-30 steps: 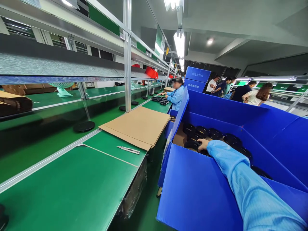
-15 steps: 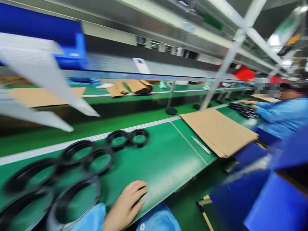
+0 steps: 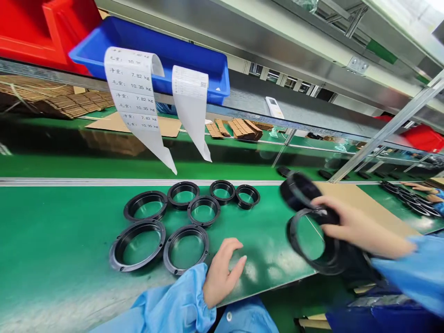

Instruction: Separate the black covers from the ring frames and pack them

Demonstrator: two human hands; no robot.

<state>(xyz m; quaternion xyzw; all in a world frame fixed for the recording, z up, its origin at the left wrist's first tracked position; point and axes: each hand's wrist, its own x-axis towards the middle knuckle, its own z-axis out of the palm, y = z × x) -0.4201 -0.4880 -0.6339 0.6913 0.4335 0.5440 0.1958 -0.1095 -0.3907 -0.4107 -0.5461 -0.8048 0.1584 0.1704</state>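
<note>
Several black flanged rings [image 3: 120, 256] of differing sizes lie on the green tabletop [image 3: 52, 231], left of centre. Just right of the nearest ones, my left hand [image 3: 224, 273] rests at the table's front part, thumb and fingers apart, holding nothing. My right hand [image 3: 350, 226] grips black rings [image 3: 292, 236] above the table on the right. At least two show, one above the other; motion blur hides how many there are and exactly how the fingers hold them.
Above the table, a shelf carries a red bin [image 3: 21, 32], a blue bin [image 3: 138, 37] with printed label strips [image 3: 133, 92] hanging down, and a white handheld device [image 3: 274, 107]. Cardboard [image 3: 367, 203] lies behind my right hand. At far right, a co-worker's hand [image 3: 421, 187] is near black parts.
The view has swung left. My right hand, out of sight before, now appears with black rings in it. My left hand remains on the table, its thumb now farther from its fingers.
</note>
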